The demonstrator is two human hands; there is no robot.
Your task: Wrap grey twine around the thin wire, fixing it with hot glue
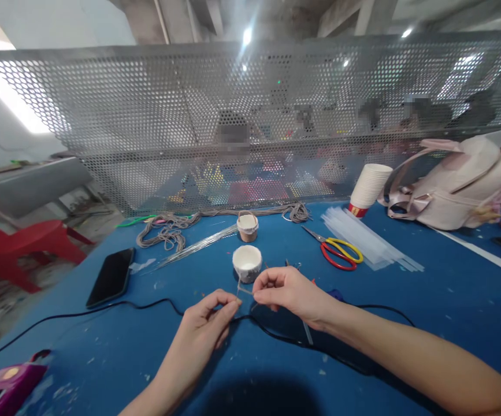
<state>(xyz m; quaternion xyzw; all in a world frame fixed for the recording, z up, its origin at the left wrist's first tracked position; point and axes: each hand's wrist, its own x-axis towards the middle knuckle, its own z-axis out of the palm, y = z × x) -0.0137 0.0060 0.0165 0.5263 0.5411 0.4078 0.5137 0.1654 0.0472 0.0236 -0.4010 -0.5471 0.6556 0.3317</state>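
Note:
Over the front middle of the blue table (115,358), my left hand (207,323) is closed in a pinch between thumb and forefinger. To its right my right hand (282,292) also pinches, its fingertips a short way off. Between the two runs a thin, light strand (245,290), bent near my left fingertips; whether it is cord or wire I cannot tell. Just behind the fingers stands a small white cup (247,260) with a greyish wrapped lower part. Farther back is a small basket (248,227) with a white band, brown base and arched handle.
Scissors (337,251), translucent strips (363,237), stacked paper cups (369,188) and a pale backpack (458,185) lie right. Left are silvery wires (202,245), grey cord (163,228) and a phone (111,277). A black cable (276,335) crosses beneath my hands. A perforated metal screen (146,115) rises behind.

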